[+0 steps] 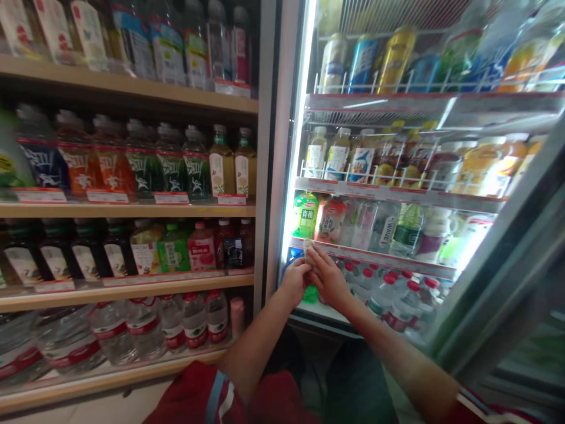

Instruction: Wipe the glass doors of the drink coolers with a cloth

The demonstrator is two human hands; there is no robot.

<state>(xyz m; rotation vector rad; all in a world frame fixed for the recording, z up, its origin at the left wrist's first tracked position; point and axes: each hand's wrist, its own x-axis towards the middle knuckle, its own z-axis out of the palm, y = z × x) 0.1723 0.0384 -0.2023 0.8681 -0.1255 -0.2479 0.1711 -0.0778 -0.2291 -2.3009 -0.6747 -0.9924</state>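
In front of the lit fridge, my left hand [295, 284] and my right hand [329, 277] meet with their fingers closed together. A small pale patch shows at the fingertips; whether it is a held thing or part of a finger I cannot tell. Both hands are close to the fridge's lower label strip [375, 257]. Just above them stand a green-labelled drink bottle [305, 215] and a pink-red one [331, 219]. Below and partly behind the hands shows something bright green [310, 294], mostly hidden.
Red-capped water bottles [399, 300] fill the fridge bottom. Its open door [498, 247] slants along the right. At the left, wooden shelves [132, 210] carry rows of drinks, with large water bottles [141, 330] lowest. A metal frame [270, 147] divides shelves and fridge.
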